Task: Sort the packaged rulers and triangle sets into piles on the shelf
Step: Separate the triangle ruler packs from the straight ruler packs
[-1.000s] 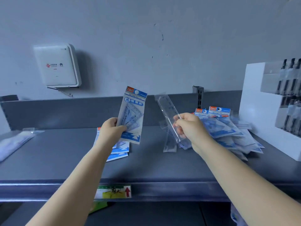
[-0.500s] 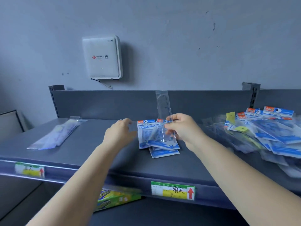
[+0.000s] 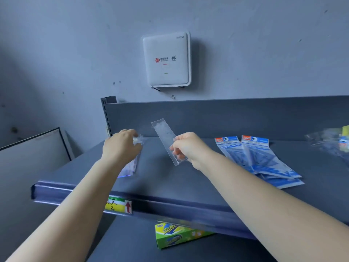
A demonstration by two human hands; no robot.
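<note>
left hand (image 3: 120, 148) hiding ruler pile (image 3: 130, 167), blurred packets (image 3: 328, 142) cropped right

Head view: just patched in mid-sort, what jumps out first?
The right hand pinches a clear packaged ruler tilted in the air above the grey shelf. The left hand reaches the clear ruler pile at the shelf's left end, while blue triangle set packs lie fanned at right.

Triangle sets (image 3: 264, 159) — right, on shelf (image 3: 170, 186)
</note>
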